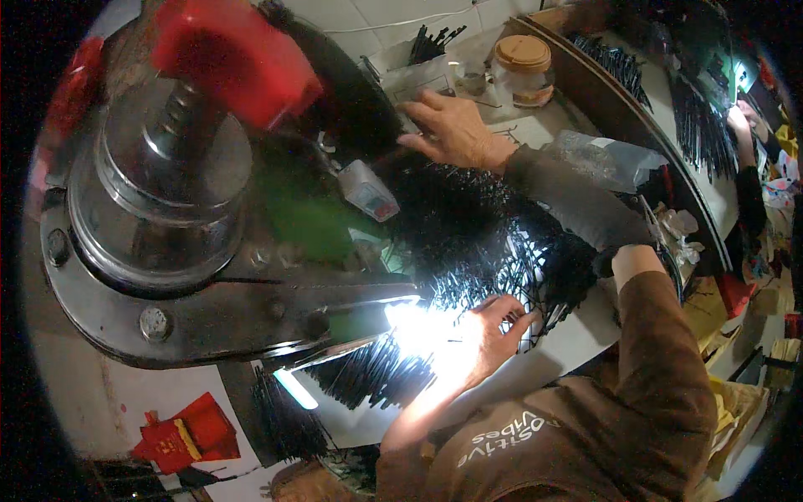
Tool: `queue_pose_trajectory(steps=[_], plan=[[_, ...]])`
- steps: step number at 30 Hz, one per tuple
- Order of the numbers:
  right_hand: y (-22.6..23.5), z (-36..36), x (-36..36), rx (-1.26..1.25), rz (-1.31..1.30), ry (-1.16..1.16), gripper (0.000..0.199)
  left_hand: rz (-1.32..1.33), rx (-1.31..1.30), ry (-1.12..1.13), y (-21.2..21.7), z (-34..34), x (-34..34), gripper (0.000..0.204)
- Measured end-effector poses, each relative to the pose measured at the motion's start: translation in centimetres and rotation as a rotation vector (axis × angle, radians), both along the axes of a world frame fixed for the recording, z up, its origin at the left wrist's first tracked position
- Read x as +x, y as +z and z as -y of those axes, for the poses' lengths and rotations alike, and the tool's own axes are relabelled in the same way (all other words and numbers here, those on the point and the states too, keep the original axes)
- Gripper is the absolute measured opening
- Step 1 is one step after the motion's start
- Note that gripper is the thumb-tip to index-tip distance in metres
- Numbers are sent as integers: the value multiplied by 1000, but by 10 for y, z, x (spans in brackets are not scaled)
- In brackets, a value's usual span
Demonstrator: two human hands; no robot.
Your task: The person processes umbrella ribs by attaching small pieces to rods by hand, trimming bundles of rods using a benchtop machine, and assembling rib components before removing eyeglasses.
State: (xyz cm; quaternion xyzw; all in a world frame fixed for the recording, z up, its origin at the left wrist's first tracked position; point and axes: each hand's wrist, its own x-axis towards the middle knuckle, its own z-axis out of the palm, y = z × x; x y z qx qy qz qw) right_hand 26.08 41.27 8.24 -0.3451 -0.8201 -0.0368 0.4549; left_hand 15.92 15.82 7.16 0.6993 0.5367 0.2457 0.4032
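Close to the wearer's chest, below a brown sleeve, the left hand (493, 330) rests on a white desk (577, 335) in the glare of a strip lamp (294, 389). Its fingers are curled and partly closed, fingertips touching a heap of thin black rods (485, 243); whether any rod is pinched between them is lost in the glare. The heap lies directly ahead of this hand, spreading away and to the right, with the rods mostly criss-crossed, so no single long axis shows. A neater bundle of black rods (368, 372) lies just left of the hand, its rods running roughly from lower left to upper right.

Beyond the heap, the right hand (452, 130), on a grey-sleeved arm, reaches across to the far edge, fingers spread flat and open, holding nothing that can be seen. The left hand is the nearer one to the heap's middle.

Left of both stands a heavy grey metal press (159, 217) with a red handle (234, 58). Farther back sit a clear jar with a tan lid (523, 71) and a cup of black rods (431, 46). At far right, another person's arm (749, 167) works.
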Motion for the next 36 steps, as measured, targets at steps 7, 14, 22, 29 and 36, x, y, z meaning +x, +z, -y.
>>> queue_pose_trajectory(steps=[7, 14, 22, 29, 36], plan=[[-36, -41, -21, -199, -34, 283, 23, 79, 122, 15, -21, 5, -7, 17], [-26, -75, -14, -784, -195, 239, 41, -95, 76, -5, -12, 7, -15, 16], [-34, -99, 3, -1070, 186, 594, 74, -17, -91, 1, -17, 6, -23, 15], [-30, -106, 1, -1222, 121, 251, 53, 8, 74, -9, -28, 9, -17, 19], [-34, -91, -11, -1106, -72, 548, 48, 63, 170, -6, -44, 15, -19, 24]])
